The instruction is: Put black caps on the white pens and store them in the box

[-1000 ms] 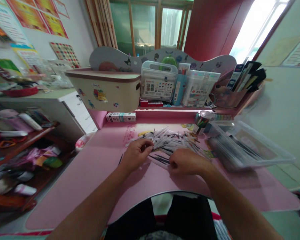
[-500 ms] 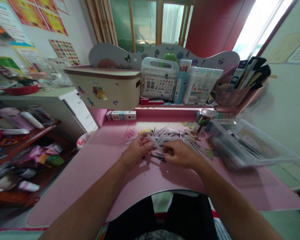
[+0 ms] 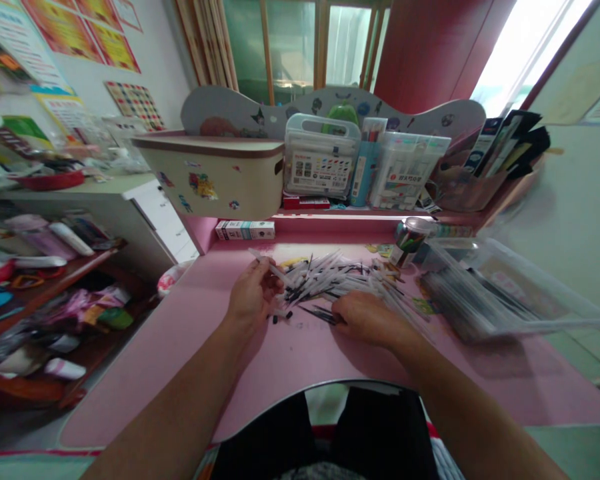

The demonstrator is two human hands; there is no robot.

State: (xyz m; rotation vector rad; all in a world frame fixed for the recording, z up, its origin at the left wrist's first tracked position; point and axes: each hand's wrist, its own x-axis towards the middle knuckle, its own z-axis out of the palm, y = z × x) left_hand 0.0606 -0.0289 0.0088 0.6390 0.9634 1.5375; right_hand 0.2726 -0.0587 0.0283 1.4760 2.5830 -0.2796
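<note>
A loose heap of thin white and black pens lies on the pink desk. My left hand sits at the heap's left edge, fingers curled round a bundle of white pens that sticks up and to the left. My right hand rests on the desk at the heap's near side, fingers closed on a dark pen lying flat.
A clear plastic tray with more pens stands at the right. A small tin, a flat box, a cream storage box and marker cases line the back shelf. Cluttered shelves stand on the left.
My left hand has drawn left, away from the heap, with its pens now pointing up-left. My right hand moved left then back down to the near edge, pinching a dark pen.
</note>
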